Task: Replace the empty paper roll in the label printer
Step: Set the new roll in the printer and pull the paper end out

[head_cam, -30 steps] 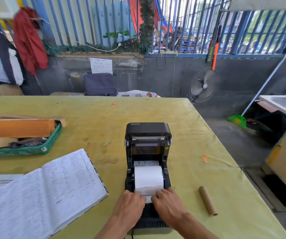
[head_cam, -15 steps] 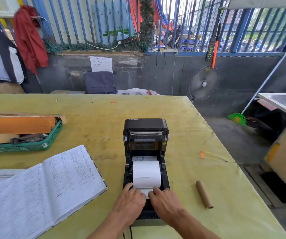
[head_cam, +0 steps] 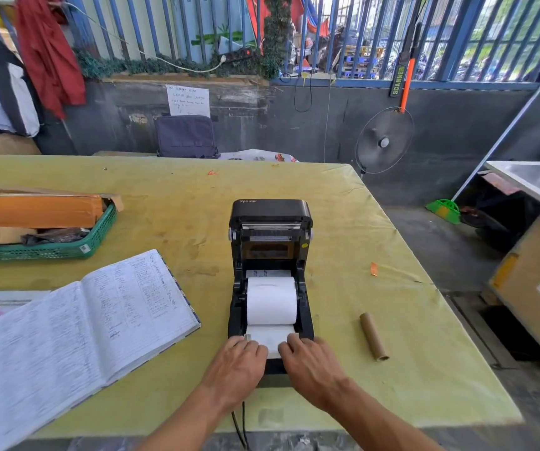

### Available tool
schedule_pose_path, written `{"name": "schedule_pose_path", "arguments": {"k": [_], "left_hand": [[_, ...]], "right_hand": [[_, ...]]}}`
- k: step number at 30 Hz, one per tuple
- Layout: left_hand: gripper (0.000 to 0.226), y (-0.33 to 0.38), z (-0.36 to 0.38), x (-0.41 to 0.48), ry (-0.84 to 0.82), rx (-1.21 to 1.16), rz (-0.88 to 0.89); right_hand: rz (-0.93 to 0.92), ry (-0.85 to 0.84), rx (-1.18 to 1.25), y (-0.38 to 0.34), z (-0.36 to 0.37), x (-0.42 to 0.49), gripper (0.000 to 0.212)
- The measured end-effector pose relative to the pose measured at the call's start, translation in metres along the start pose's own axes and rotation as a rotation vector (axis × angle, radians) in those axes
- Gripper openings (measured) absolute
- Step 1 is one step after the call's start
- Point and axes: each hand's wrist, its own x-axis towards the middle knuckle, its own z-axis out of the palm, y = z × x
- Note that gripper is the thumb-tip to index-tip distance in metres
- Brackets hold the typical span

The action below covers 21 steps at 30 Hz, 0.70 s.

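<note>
A black label printer stands open on the yellow table, lid tilted up at the back. A full white paper roll lies in its bay. The loose end of the paper runs forward over the printer's front edge. My left hand and my right hand rest side by side at that edge, fingertips pressing down on the paper's end. The empty brown cardboard core lies on the table to the right of the printer.
An open handwritten ledger lies left of the printer. A green basket with cardboard boxes sits at the far left. A black cable drops off the table's near edge. The table's right edge is close.
Both hands have drawn slightly back toward me, and more of the paper's loose end now shows in front of the roll.
</note>
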Motion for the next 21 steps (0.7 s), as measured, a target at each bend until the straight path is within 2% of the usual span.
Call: {"name": "schedule_pose_path", "arguments": {"k": [8, 12, 13, 16, 18, 21], "left_hand": [[0.017, 0.010, 0.004, -0.016, 0.127, -0.090, 0.023], [0.009, 0.017, 0.010, -0.029, 0.154, -0.194, 0.011], [0.010, 0.018, 0.011, -0.032, 0.141, -0.211, -0.010], [0.040, 0.018, 0.019, -0.038, 0.082, -0.153, -0.061], [0.052, 0.018, 0.024, -0.037, 0.061, -0.118, -0.051], [0.057, 0.020, 0.027, -0.037, 0.057, -0.146, -0.048]], "right_hand": [[-0.057, 0.118, 0.012, -0.006, 0.003, -0.024, 0.026], [-0.132, 0.170, 0.010, -0.008, 0.005, -0.038, 0.007], [-0.154, 0.164, 0.016, -0.009, 0.005, -0.041, 0.011], [-0.193, 0.136, 0.067, -0.009, 0.004, -0.046, 0.012], [-0.154, 0.041, 0.115, -0.010, 0.003, -0.047, 0.022], [-0.043, -0.180, 0.095, -0.008, -0.002, -0.042, 0.072]]}}
